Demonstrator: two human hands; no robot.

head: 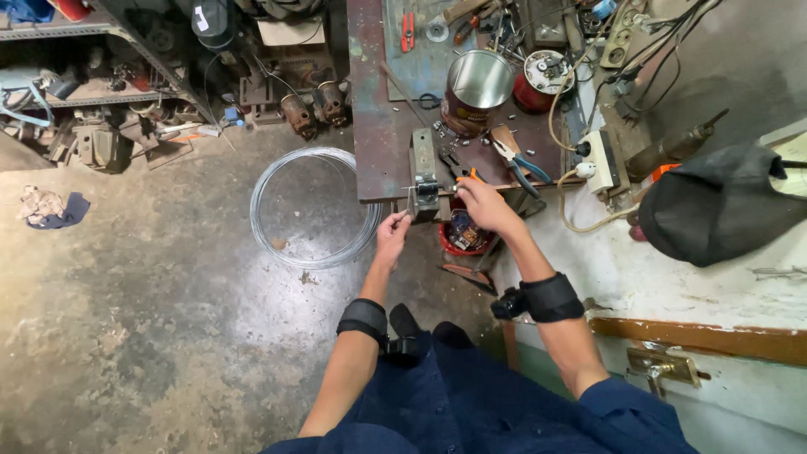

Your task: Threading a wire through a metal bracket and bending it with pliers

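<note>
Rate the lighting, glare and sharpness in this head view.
Head view: soft, even light; a pale sheen on the concrete floor beside the wire coil; shelves at upper left sit in shadow; wide-lens curving toward the edges; left hand and right hand at the bench are fairly sharp, small parts too fine to read.

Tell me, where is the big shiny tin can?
In the head view, the open tin can stands on the brown workbench, up past the right hand, beside a red round tin.
</note>
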